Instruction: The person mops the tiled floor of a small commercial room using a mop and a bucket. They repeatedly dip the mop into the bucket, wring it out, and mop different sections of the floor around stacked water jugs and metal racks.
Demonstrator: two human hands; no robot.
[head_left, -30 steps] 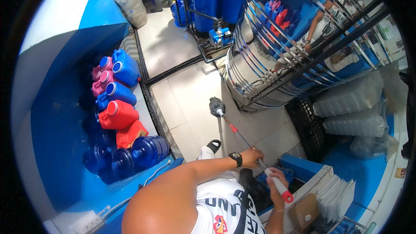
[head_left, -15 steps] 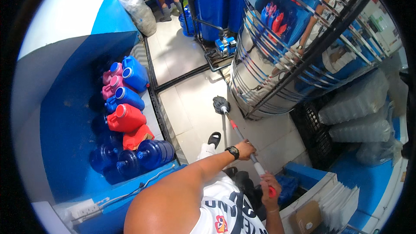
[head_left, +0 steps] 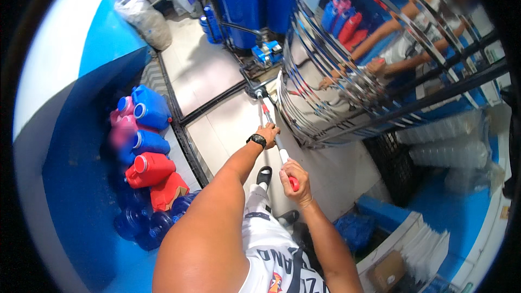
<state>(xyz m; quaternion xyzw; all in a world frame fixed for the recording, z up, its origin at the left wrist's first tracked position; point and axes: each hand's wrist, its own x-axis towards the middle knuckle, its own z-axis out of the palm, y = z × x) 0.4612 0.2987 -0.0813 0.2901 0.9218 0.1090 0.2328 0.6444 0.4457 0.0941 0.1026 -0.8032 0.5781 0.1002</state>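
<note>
A mop [head_left: 283,153] with a grey and white pole slants away from me across the pale tiled floor [head_left: 214,127]. My left hand [head_left: 267,134], with a black watch at the wrist, is closed round the pole's middle. Nearer to me, my right hand [head_left: 296,183] grips the top end, where a red grip shows. The dark mop head [head_left: 253,91] lies on the floor at the far end, beside the black metal frame and the foot of the shiny steel tank [head_left: 312,122].
Blue, pink and red jugs [head_left: 153,170] and round blue bottles line the left side. Tall blue cylinders [head_left: 237,5] and a small blue pump [head_left: 267,53] stand ahead. A stuffed sack [head_left: 144,20] is at the far left. Wrapped clear bottles [head_left: 448,154] stand on the right.
The mop has been pushed away from me, its head now up against the black frame. Both hands have moved forward with it, arms stretched further. My view has shifted.
</note>
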